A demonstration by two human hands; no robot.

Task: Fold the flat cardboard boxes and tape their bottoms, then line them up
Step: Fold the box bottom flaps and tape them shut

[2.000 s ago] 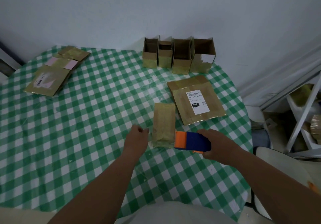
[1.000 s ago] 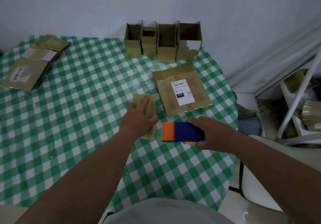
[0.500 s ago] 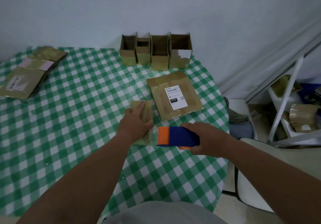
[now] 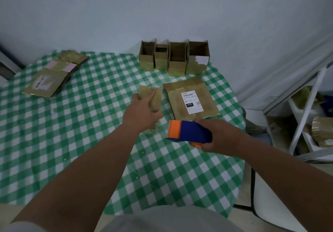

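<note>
My left hand point(image 4: 142, 112) grips a small brown cardboard box point(image 4: 155, 99) lying on the green checked table point(image 4: 90, 123), fingers over its top and thumb at its right side. My right hand point(image 4: 219, 136) holds a blue and orange tape dispenser point(image 4: 187, 131) just right of that box, a little above the cloth. A flat cardboard box with a white shipping label point(image 4: 191, 99) lies behind the dispenser. Several folded open boxes point(image 4: 173, 58) stand in a row at the table's far edge by the wall.
A stack of flat cardboard boxes point(image 4: 52, 76) lies at the far left of the table. A white shelf frame point(image 4: 306, 109) with more cardboard stands on the floor at the right. A chair point(image 4: 255, 177) is by the table's right edge.
My left hand came from beside the small box onto it and now grips it. The dispenser in my right hand has drawn back slightly from the box's near end.
</note>
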